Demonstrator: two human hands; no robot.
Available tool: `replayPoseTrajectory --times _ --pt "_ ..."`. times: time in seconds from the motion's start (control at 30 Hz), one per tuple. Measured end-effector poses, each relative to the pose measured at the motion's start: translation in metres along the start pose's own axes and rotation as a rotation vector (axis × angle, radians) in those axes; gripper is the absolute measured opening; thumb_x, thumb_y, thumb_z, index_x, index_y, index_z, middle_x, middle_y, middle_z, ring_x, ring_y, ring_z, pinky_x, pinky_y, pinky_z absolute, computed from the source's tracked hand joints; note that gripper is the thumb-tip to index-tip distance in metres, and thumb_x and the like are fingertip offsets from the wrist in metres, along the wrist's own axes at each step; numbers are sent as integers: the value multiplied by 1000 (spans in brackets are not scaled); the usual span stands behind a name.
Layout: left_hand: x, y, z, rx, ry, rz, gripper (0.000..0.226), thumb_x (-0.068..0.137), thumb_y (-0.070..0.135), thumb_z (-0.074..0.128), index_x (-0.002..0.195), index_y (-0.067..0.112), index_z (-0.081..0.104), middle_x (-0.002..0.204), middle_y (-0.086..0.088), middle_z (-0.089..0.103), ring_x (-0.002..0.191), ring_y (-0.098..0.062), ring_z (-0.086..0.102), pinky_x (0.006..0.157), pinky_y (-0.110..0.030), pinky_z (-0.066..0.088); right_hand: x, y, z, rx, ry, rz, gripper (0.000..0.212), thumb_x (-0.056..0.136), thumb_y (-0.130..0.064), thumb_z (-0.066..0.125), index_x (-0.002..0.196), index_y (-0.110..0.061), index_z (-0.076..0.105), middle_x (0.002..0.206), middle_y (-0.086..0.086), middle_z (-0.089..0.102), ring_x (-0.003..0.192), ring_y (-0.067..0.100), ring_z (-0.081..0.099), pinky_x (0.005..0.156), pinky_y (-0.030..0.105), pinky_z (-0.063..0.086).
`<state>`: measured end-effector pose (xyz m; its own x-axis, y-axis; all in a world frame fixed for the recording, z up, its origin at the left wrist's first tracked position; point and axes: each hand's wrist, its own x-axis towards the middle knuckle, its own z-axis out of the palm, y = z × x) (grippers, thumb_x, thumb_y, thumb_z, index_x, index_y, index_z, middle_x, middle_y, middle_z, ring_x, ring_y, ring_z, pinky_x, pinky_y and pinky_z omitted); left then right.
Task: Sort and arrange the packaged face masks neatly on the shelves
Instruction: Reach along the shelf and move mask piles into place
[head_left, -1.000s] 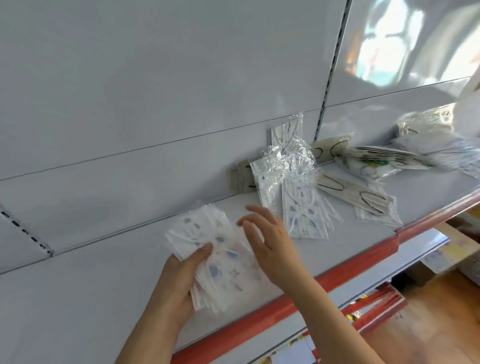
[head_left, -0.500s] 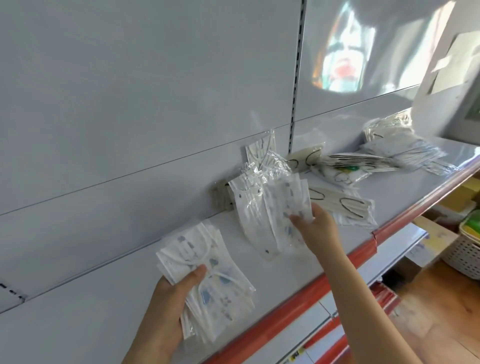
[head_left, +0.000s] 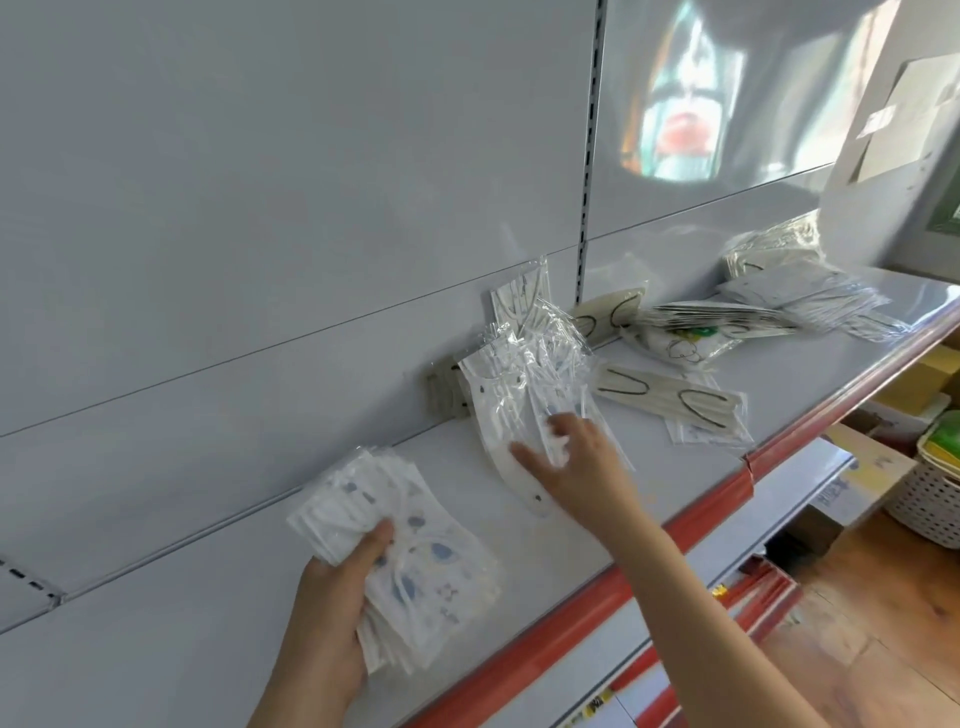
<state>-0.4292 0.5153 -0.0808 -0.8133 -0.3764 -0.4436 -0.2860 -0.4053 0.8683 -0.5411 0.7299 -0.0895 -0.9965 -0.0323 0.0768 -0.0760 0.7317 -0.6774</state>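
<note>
My left hand (head_left: 327, 618) holds a stack of white packaged masks with blue prints (head_left: 410, 561) just above the grey shelf (head_left: 561, 540). My right hand (head_left: 582, 457) reaches into a leaning bunch of clear-wrapped printed masks (head_left: 524, 395) propped against the back panel, fingers spread on the packets; a firm grip is not visible. Flat beige masks with black loops (head_left: 670, 397) lie to the right of that bunch. Further right lie a pile with a green print (head_left: 691, 332) and a heap of white packets (head_left: 795, 291).
The shelf has a red front lip (head_left: 571, 618). A slotted upright (head_left: 587, 208) divides the back panels. Lower shelves, cardboard boxes (head_left: 872, 467) and a white basket (head_left: 930, 493) stand at the lower right over a wooden floor.
My right hand left the stack in my left hand and moved right to the leaning bunch of masks. The view swung right, and the left hand's stack stayed held.
</note>
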Motion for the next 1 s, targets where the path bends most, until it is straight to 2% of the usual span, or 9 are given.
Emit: replayPoseTrajectory --times 0.07,0.13,0.3,0.4,0.5,0.63,0.73,0.87,1.0 --pt "-1 1 -7 -11 33 25 20 89 13 73 108 7 73 98 -19 78 90 -38 74 83 -52 58 19 17 -6 -412 72 219 96 77 -79 56 145 -13 36 138 10 48 125 31 47 101 43 40" --pt "-3 1 -11 -32 29 40 22 89 13 72 111 10 73 99 -19 78 92 -38 74 83 -50 58 31 26 -9 -411 18 356 86 76 -71 67 132 -11 43 128 12 54 120 33 49 96 42 37" --pt "-7 0 -12 -16 -13 38 25 88 12 71 112 6 72 99 -20 78 91 -39 75 84 -50 58 32 27 -20 165 96 344 23 82 -27 73 91 -13 58 84 3 62 73 21 56 67 32 41" --pt "-8 -1 -12 -12 -11 49 25 88 12 72 112 5 72 97 -19 78 91 -39 75 84 -49 58 5 12 -33 680 199 221 13 87 -17 72 98 -10 67 80 2 70 70 21 65 60 29 50" --pt "-9 -4 -7 -36 -16 61 28 92 20 68 116 7 70 99 -17 78 88 -36 76 83 -47 59 -25 -15 -26 977 -5 117 19 86 -9 74 103 -15 68 85 2 75 71 19 69 63 35 57" --pt "-16 -2 6 -28 -100 91 50 86 46 62 120 10 69 107 -20 76 98 -37 75 94 -54 56 -64 -45 29 501 -195 21 21 83 -33 77 90 -24 60 82 -8 68 68 4 64 59 21 52" --pt "-12 0 -1 40 -8 165 38 79 25 76 111 6 72 96 -21 77 88 -38 76 83 -48 59 -70 -51 38 160 -280 -229 47 79 -68 64 110 -35 56 107 -18 59 94 -2 56 76 13 42" --pt "-4 5 -26 -100 169 112 27 86 12 76 109 0 70 96 -21 76 91 -36 73 86 -44 56 -34 -24 19 -325 -34 -137 84 86 -75 45 148 -19 36 150 -3 41 139 20 37 112 33 33" --pt "-4 8 -38 -166 191 164 29 87 13 76 114 6 70 97 -14 78 90 -29 73 85 -42 56 -31 -14 25 -374 6 -3 27 94 -42 58 107 -18 61 107 -2 65 104 20 60 73 28 43"
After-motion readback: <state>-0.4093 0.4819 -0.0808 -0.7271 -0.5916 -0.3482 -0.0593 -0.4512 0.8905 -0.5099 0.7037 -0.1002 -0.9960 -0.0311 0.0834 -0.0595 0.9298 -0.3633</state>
